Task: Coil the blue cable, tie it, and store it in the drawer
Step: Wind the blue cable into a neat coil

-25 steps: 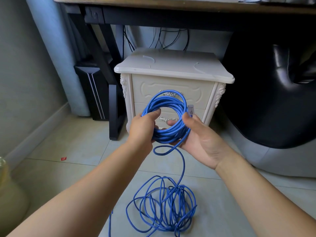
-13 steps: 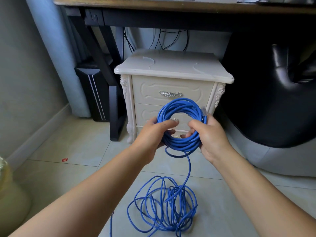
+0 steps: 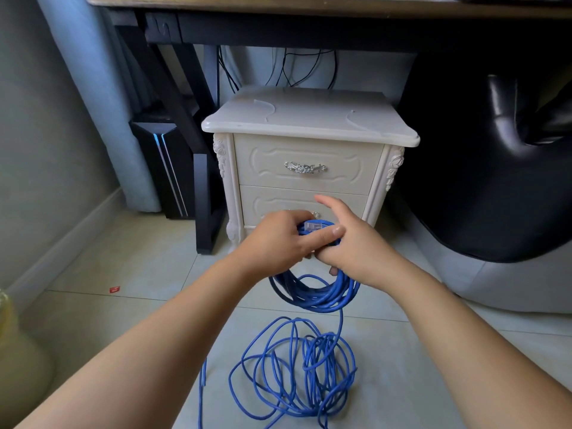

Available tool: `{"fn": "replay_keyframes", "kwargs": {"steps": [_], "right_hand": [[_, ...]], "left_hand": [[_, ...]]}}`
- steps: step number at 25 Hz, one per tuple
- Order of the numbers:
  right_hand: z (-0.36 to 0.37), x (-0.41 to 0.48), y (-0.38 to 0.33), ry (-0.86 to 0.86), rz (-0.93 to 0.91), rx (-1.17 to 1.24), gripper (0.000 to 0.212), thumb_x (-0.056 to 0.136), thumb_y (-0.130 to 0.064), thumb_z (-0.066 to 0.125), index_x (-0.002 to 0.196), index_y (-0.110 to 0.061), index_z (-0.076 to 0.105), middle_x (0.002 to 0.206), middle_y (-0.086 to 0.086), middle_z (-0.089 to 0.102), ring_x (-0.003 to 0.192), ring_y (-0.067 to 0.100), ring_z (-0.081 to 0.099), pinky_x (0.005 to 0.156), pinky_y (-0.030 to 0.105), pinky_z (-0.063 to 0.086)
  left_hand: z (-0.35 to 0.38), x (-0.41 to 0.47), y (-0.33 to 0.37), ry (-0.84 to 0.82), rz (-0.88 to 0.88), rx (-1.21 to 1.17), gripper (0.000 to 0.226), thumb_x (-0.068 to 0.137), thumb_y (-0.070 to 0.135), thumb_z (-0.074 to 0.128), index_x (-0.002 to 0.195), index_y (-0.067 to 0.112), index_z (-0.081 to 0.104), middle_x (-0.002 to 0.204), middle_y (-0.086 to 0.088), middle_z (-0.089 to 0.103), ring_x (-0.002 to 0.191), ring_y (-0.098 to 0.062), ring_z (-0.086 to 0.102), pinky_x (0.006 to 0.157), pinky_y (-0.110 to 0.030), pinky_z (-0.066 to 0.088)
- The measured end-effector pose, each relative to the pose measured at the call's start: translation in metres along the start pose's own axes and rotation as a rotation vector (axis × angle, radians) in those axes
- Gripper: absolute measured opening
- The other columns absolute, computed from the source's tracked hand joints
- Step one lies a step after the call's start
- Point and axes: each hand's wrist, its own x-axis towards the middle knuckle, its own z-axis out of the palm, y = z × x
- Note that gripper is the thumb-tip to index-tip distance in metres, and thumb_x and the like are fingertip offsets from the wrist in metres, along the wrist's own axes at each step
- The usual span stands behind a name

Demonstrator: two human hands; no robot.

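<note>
Under the dark table (image 3: 309,26) a cream bedside cabinet (image 3: 309,119) stands on the tiled floor (image 3: 123,274); its top drawer (image 3: 266,162) and lower drawer (image 3: 278,201) are both closed, so nothing inside shows, and the lower one is partly hidden behind the hands. The blue cable (image 3: 318,300) is in two parts: a wound coil hanging near the cabinet front, with the left hand (image 3: 275,243) and right hand (image 3: 353,249) both clasped round its top, and a loose tangle on the nearer floor, cut off by the bottom edge. A clear plug (image 3: 312,226) peeks out between the hands, any print on it too small to read.
</note>
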Motion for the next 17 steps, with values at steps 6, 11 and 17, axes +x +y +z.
{"fn": "replay_keyframes", "kwargs": {"steps": [6,11,17], "right_hand": [[-0.003,-0.001,-0.001,0.045,0.083,0.298,0.060,0.081,-0.016,0.073,0.131,-0.037,0.047,0.091,0.000,0.071,0.065,0.017,0.072,0.074,0.032,0.059],[0.013,0.001,0.002,0.002,0.244,0.757,0.024,0.083,-0.009,0.073,0.103,-0.014,0.060,0.073,0.002,0.066,0.069,0.020,0.069,0.081,0.043,0.057],[0.016,0.006,0.003,0.308,0.272,0.928,0.014,0.085,0.006,0.057,0.086,-0.008,0.057,0.043,-0.001,0.045,0.037,0.012,0.050,0.067,0.042,0.056]], "left_hand": [[-0.001,0.007,-0.001,0.200,-0.105,-0.371,0.043,0.091,0.044,0.063,0.056,0.022,0.051,0.053,0.003,0.041,0.050,-0.015,0.035,0.053,-0.029,0.030],[-0.006,0.011,-0.003,0.462,-0.382,-0.690,0.038,0.090,0.049,0.059,0.078,0.013,0.055,0.054,-0.001,0.040,0.048,-0.018,0.033,0.054,-0.030,0.030],[0.010,0.002,0.008,0.316,-0.486,-0.914,0.033,0.097,0.041,0.052,0.091,0.012,0.068,0.058,0.001,0.060,0.055,-0.015,0.056,0.067,-0.032,0.049]]}}
